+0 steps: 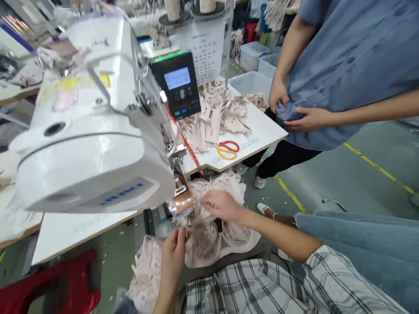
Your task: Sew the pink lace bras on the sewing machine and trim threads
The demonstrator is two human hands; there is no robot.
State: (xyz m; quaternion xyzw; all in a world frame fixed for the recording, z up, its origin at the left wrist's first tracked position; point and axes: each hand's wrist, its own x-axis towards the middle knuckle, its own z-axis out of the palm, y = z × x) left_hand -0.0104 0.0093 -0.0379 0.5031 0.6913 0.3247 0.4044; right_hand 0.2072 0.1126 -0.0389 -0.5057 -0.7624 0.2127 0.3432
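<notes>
A pale pink lace bra [205, 242] lies over my lap, its cups turned up below the end of a white sewing machine [94, 170]. With thumb and forefinger pinched together, my left hand [174, 249] grips the bra's edge at the left. My right hand [225, 206] is beside the metal machine arm [182, 202], fingers bent onto the fabric; motion softens their outline. More pale lace fabric [229, 185] bunches behind that hand. Another lace heap [147, 272] hangs to the left of my left wrist.
Scissors [228, 149] with red and yellow handles lie near the table edge [252, 148], by a pile of pale fabric pieces [222, 113]. A control panel [176, 85] stands behind the machine. A co-worker in a blue shirt [353, 65] stands right. A red stool [59, 279] is lower left.
</notes>
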